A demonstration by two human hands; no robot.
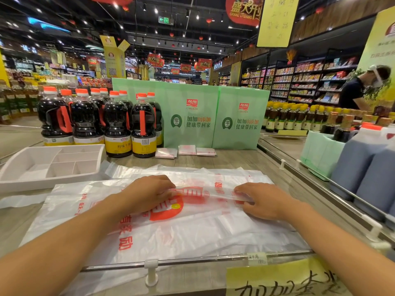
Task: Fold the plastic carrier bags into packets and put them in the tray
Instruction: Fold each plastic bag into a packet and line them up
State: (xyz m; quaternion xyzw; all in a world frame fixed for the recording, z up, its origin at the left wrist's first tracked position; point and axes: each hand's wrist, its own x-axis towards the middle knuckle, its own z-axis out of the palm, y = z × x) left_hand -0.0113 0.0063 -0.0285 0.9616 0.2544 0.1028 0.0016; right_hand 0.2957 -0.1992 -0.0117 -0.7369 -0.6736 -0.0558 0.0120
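Right of the tray, the carrier bag lies on the tabletop. The curled fingers of the left hand and right hand pinch its raised fold.

— Does the whole tray show?
— No. Its left corner runs off the picture's edge.
— And the hands, right of the tray?
— On the left hand, the fingertips slip under a lifted fold of the carrier bag and the thumb is hidden. The right hand covers its own thumb.
— The folded packets beyond the tray?
— Their red print is too small to read. Far right of the tray, the frame cuts off the blue-grey jugs.
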